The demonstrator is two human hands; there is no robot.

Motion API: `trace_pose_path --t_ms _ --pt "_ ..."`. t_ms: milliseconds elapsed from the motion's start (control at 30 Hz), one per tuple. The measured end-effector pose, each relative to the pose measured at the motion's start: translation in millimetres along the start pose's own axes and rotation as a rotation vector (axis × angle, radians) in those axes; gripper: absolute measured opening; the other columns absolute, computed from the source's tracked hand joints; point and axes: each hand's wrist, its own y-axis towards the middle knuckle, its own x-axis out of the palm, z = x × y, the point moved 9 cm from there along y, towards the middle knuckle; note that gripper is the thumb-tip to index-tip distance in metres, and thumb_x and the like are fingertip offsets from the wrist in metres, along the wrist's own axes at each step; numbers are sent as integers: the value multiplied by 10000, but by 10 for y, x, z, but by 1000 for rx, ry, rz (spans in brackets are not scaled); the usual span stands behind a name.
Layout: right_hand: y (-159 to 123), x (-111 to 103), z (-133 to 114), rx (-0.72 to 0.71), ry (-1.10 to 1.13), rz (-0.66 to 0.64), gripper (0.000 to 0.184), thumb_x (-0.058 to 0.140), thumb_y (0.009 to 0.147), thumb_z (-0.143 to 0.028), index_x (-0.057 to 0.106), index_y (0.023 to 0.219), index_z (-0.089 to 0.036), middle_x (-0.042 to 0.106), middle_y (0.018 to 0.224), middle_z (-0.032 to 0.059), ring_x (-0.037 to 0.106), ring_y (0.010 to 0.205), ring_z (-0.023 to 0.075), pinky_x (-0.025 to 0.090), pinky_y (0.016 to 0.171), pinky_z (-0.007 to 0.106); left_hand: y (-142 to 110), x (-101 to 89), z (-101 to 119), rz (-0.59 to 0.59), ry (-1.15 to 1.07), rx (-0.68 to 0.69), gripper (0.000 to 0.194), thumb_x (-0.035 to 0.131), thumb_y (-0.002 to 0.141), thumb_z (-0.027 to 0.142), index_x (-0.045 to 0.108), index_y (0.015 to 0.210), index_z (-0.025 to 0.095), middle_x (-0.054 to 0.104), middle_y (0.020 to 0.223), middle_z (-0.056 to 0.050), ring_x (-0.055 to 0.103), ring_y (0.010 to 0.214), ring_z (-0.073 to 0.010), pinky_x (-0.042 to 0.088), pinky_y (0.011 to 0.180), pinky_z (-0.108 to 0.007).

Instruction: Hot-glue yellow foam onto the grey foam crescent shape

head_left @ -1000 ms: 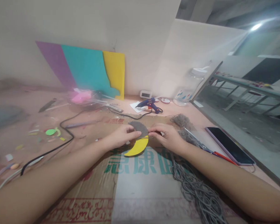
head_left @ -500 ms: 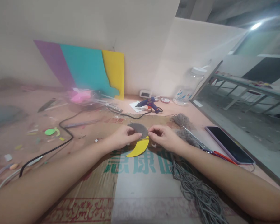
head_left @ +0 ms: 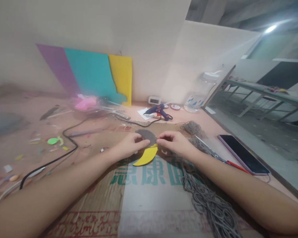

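A crescent moon shape [head_left: 147, 155] hovers just over the cardboard, bare yellow on its lower half and covered in grey yarn on its upper half. My left hand [head_left: 132, 144] grips it from the left, thumb pressed on the grey part. On the other side, my right hand [head_left: 172, 142] is closed in a pinch at the crescent's right edge, where a grey strand crosses the border with the yellow. The fingertips hide most of that strand. Loose grey yarn [head_left: 208, 201] lies in a long tangle beneath and beside my right forearm.
Behind my hands lies a blue glue gun [head_left: 156, 109] with its black cord [head_left: 72, 140] trailing left. Scissors [head_left: 213, 153] and a phone [head_left: 243, 154] are on the right, near the table edge. A clear bottle [head_left: 200, 92] and a coloured board [head_left: 89, 76] stand along the wall.
Both hands stay at the crescent, shifting only slightly. My right fingers have moved a touch along its right edge, and the crescent has tilted a little.
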Motion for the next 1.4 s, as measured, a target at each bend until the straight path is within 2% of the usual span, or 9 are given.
trace_pose_path --t_ms 133,233,367,533,700,833,1000,1200,1400 --pt "-18 -1 -84 -51 -53 21 242 625 804 -395 632 787 -153 542 536 -32 472 436 93 367 410 205 -7 17 11 -6 4 13 374 552 767 500 561 645 146 552 536 -5 464 455 -95 315 424 -197" --pt "-20 -46 -161 -102 -55 47 241 581 835 -390 633 826 -155 581 627 -18 437 441 71 346 411 193 -10 -9 19 22 -39 3 364 554 760 492 569 669 141 536 524 8 443 441 -88 308 419 -198" --pt "13 -57 -76 -5 30 -11 327 562 847 -426 600 1033 -160 622 696 -13 406 374 55 310 365 191 6 -60 22 66 -67 19 380 552 762 505 571 693 132 544 542 5 465 455 -92 325 429 -199" --pt "19 23 26 78 40 -109 341 607 817 -435 605 1033 -170 578 560 -47 418 350 73 274 346 190 8 -115 1 119 -76 23 404 549 767 535 533 661 145 510 508 24 430 419 -81 309 410 -199" --pt "2 58 7 56 18 -68 245 633 783 -387 639 859 -154 574 584 -33 403 389 60 285 375 189 -12 -116 24 128 -10 27 437 538 760 562 522 615 150 529 517 7 464 438 -96 325 416 -203" --pt "-22 29 -48 11 -32 4 213 622 787 -362 632 802 -149 515 528 -43 391 416 70 287 393 195 -9 -89 40 106 21 40 439 519 770 555 550 620 143 555 539 -10 488 462 -106 343 428 -206" --pt "-21 -32 -96 -24 -128 44 212 569 821 -355 633 785 -157 515 539 -36 404 440 84 315 431 213 -14 -89 31 117 -18 20 428 537 752 557 545 630 146 539 533 2 467 448 -97 336 418 -203" --pt "13 -170 -193 -133 -233 151 192 594 799 -343 650 782 -160 634 713 15 545 632 140 411 583 252 -25 -69 35 97 -70 4 407 566 735 545 531 636 151 528 504 14 441 417 -85 302 395 -194" --pt "15 -137 -162 -141 -171 107 241 580 829 -366 680 902 -159 676 808 40 560 621 138 427 558 250 -13 -47 47 66 -78 36 417 572 732 550 567 668 138 531 518 10 454 437 -94 319 409 -200"
